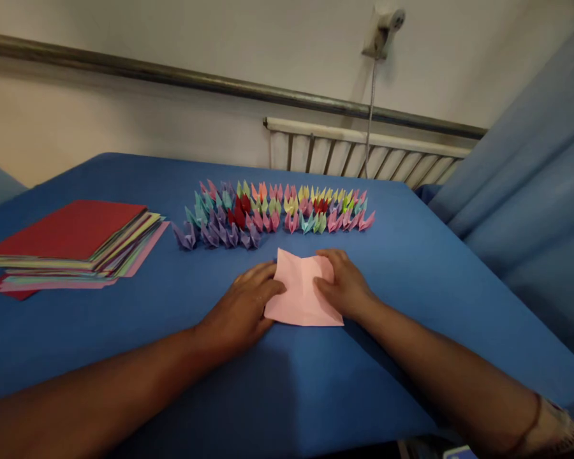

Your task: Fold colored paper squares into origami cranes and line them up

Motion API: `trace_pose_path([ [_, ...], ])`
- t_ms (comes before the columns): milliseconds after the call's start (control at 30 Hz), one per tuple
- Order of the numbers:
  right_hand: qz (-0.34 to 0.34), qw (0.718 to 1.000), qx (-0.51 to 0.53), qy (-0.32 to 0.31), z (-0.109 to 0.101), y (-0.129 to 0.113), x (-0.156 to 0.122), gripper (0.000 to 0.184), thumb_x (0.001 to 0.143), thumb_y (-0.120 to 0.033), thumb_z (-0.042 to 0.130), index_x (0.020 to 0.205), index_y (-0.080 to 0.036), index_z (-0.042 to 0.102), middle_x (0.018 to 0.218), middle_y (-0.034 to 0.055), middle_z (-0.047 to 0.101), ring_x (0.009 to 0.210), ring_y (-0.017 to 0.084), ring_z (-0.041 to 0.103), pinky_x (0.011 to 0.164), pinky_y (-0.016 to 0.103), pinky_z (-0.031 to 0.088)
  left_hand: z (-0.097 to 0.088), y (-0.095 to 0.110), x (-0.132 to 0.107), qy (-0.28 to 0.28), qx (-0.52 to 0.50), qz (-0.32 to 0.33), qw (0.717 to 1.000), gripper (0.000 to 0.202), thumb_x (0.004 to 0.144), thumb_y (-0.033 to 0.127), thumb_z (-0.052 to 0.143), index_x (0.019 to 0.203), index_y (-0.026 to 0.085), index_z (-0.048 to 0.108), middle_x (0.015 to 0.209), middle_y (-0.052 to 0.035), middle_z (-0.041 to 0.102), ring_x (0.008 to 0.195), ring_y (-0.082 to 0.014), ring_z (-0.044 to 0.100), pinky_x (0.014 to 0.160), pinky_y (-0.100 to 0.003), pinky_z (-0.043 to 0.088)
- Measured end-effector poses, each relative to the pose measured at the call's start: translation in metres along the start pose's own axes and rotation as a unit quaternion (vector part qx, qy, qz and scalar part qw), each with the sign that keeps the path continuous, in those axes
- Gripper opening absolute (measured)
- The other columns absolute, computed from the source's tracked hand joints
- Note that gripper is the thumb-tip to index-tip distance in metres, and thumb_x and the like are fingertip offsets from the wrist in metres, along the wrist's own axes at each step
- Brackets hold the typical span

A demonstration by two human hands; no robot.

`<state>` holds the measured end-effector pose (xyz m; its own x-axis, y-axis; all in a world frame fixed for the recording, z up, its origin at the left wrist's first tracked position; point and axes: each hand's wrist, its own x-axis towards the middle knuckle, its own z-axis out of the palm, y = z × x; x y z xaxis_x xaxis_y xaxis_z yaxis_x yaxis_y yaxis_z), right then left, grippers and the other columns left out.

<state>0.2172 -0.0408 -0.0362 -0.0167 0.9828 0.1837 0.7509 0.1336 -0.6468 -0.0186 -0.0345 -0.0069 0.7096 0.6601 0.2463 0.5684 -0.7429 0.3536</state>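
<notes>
A pink sheet of paper (300, 292), partly folded, lies on the blue table (411, 280) in front of me. My left hand (243, 306) rests flat on the table, fingers stretched out, pressing the sheet's left edge. My right hand (345, 282) lies on the sheet's right side, fingers curled and pressing the paper down. Just beyond the sheet stand rows of small folded paper cranes (272, 211) in many colours.
A stack of coloured paper sheets (74, 245) with a red one on top lies at the left of the table. A radiator (363, 153) and a metal rail (220, 83) run along the wall behind. A blue curtain (530, 178) hangs at the right.
</notes>
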Motion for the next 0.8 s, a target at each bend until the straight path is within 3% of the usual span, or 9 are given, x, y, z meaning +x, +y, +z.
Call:
trace_pose_path([
  [100, -0.021, 0.999, -0.023, -0.027, 0.0, 0.0, 0.0, 0.055, 0.075, -0.014, 0.057, 0.129, -0.021, 0.049, 0.129, 0.0087, 0.049, 0.123, 0.021, 0.047, 0.106, 0.038, 0.038, 0.002, -0.001, -0.001, 0.014, 0.05, -0.016, 0.999, 0.054, 0.074, 0.01, 0.06, 0.126, 0.018, 0.054, 0.156, -0.0148, 0.023, 0.143, -0.0377, 0.019, 0.109, -0.059, 0.03],
  [167, -0.022, 0.999, -0.029, -0.036, 0.0, 0.0, -0.001, 0.055, 0.075, -0.014, 0.056, 0.129, -0.021, 0.05, 0.132, 0.0094, 0.046, 0.124, 0.021, 0.046, 0.107, 0.038, 0.037, 0.001, -0.001, 0.0, 0.004, 0.073, 0.008, 0.997, 0.069, 0.07, 0.003, 0.059, 0.136, 0.021, 0.046, 0.158, -0.0135, 0.016, 0.145, -0.0379, 0.01, 0.109, -0.061, 0.027],
  [267, -0.026, 0.998, -0.041, -0.046, 0.002, 0.002, -0.001, 0.057, 0.074, -0.017, 0.06, 0.13, -0.024, 0.051, 0.141, 0.0104, 0.037, 0.132, 0.025, 0.038, 0.108, 0.044, 0.034, -0.001, -0.004, 0.003, -0.028, 0.078, 0.058, 0.995, 0.072, 0.068, -0.002, 0.054, 0.134, 0.023, 0.05, 0.155, -0.0102, 0.027, 0.145, -0.0349, 0.01, 0.111, -0.058, 0.025],
  [367, -0.035, 0.998, -0.031, -0.04, 0.004, 0.005, 0.001, 0.06, 0.072, -0.019, 0.064, 0.13, -0.026, 0.053, 0.148, 0.0108, 0.031, 0.136, 0.029, 0.033, 0.108, 0.051, 0.032, -0.001, -0.008, 0.005, -0.033, 0.053, 0.073, 0.995, 0.044, 0.078, 0.005, 0.054, 0.115, 0.025, 0.065, 0.147, -0.0051, 0.043, 0.144, -0.0313, 0.02, 0.111, -0.055, 0.027],
  [433, -0.049, 0.999, 0.01, -0.018, 0.004, 0.006, 0.004, 0.053, 0.071, -0.017, 0.063, 0.123, -0.025, 0.058, 0.146, 0.0104, 0.036, 0.135, 0.028, 0.035, 0.108, 0.05, 0.031, -0.001, -0.009, 0.007, -0.019, 0.027, 0.053, 0.998, 0.025, 0.087, 0.017, 0.052, 0.104, 0.024, 0.07, 0.139, -0.0034, 0.053, 0.14, -0.0285, 0.029, 0.111, -0.052, 0.03],
  [567, -0.042, 0.976, 0.204, 0.057, -0.008, 0.004, 0.01, 0.022, 0.083, -0.024, 0.052, 0.101, -0.021, 0.065, 0.119, 0.0077, 0.062, 0.117, 0.022, 0.055, 0.103, 0.042, 0.039, 0.002, -0.014, 0.012, 0.005, -0.021, -0.033, 0.999, 0.03, 0.095, 0.034, 0.045, 0.099, 0.021, 0.072, 0.129, -0.0044, 0.061, 0.133, -0.0261, 0.041, 0.11, -0.048, 0.035],
  [667, -0.016, 0.947, 0.315, 0.063, -0.016, 0.001, 0.01, 0.033, 0.095, -0.039, 0.037, 0.105, -0.021, 0.062, 0.108, 0.0069, 0.068, 0.105, 0.021, 0.062, 0.093, 0.039, 0.046, 0.006, -0.021, 0.016, -0.002, -0.035, -0.089, 0.995, 0.037, 0.095, 0.038, 0.043, 0.095, 0.018, 0.073, 0.127, -0.0071, 0.063, 0.13, -0.028, 0.044, 0.108, -0.048, 0.038],
  [733, -0.011, 0.955, 0.295, 0.025, -0.015, 0.0, 0.008, 0.035, 0.092, -0.045, 0.043, 0.111, -0.02, 0.059, 0.103, 0.0068, 0.069, 0.097, 0.021, 0.064, 0.087, 0.037, 0.049, 0.008, -0.025, 0.017, -0.001, -0.028, -0.107, 0.994, 0.039, 0.094, 0.04, 0.042, 0.093, 0.016, 0.074, 0.125, -0.009, 0.063, 0.13, -0.0291, 0.044, 0.108, -0.048, 0.038],
  [800, -0.001, 0.98, 0.199, -0.018, -0.009, 0.001, 0.007, 0.038, 0.084, -0.04, 0.058, 0.116, -0.019, 0.056, 0.1, 0.0065, 0.068, 0.09, 0.021, 0.064, 0.083, 0.038, 0.051, 0.009, -0.028, 0.018, -0.001, -0.018, -0.113, 0.993, 0.039, 0.093, 0.042, 0.045, 0.095, 0.016, 0.072, 0.123, -0.0104, 0.064, 0.129, -0.0295, 0.045, 0.108, -0.048, 0.037],
])
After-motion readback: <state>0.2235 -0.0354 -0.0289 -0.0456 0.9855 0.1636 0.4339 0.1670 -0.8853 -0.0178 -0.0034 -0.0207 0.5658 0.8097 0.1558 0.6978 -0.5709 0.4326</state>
